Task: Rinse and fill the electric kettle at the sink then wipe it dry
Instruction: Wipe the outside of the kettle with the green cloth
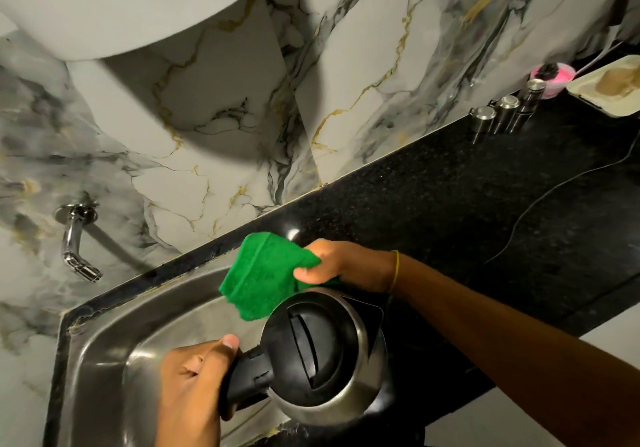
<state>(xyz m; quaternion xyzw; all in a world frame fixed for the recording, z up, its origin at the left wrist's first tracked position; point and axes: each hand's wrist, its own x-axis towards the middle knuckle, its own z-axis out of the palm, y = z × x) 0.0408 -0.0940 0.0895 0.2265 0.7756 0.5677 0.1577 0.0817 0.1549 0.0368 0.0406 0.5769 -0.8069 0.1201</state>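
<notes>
Judging by the dry tap [77,239] at nine o'clock, rinsing and filling looked finished and wiping barely begun: left hand [194,387] gripped the lidded kettle [325,356] over the sink [104,342] edge; right hand [341,265] pinched the green cloth [263,273] just above it.

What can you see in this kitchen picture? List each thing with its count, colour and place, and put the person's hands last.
electric kettle: 1, steel and black, lid shut, at sink edge
cloth: 1, green, above kettle
sink: 1, steel, lower left
tap: 1, chrome, on wall
countertop: 1, black speckled, right
steel canisters: 3, along wall
pink container: 1, far right
tray: 1, cream, far right
cable: 1, thin, on countertop
left hand: grips kettle handle
right hand: holds cloth
</notes>
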